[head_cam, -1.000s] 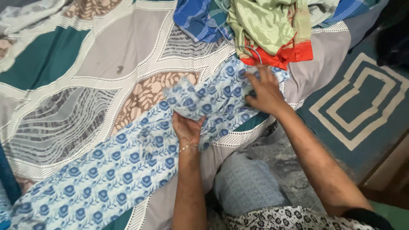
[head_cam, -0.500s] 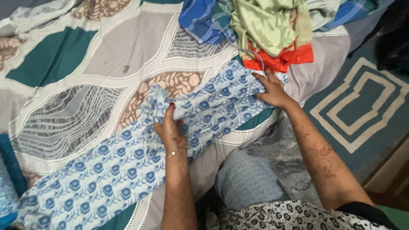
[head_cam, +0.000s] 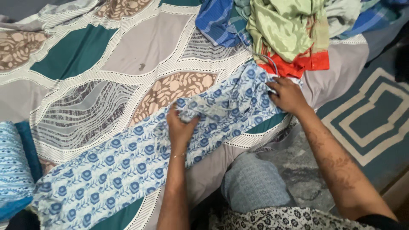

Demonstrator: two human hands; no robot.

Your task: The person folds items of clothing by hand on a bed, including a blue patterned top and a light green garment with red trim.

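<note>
– Blue flowers on white cloth, what is that?

– That is a long flowered garment [head_cam: 128, 164]. It lies slantwise across the bed, on a bedsheet [head_cam: 106, 72] with big shapes in teal, grey and brown.

– What do the 2 hands do?

– The left hand [head_cam: 181, 127] sits near the middle of the garment. Its fingers are curled tight on a bunched fold of the cloth. The right hand [head_cam: 289, 96] is at the upper end. It lies on the cloth with its fingers bent, gripping the edge.

– What is beside the right hand?

– A heap of clothes [head_cam: 285, 30] is just above it. There is a shiny green cloth on top, an orange-red piece under it, and a blue checked cloth [head_cam: 219, 21] to the side.

– Anything else?

– A folded blue striped cloth [head_cam: 15, 166] lies at the left edge. A teal rug with pale lines [head_cam: 375, 123] is on the right. I see no packages, labels or signs.
</note>
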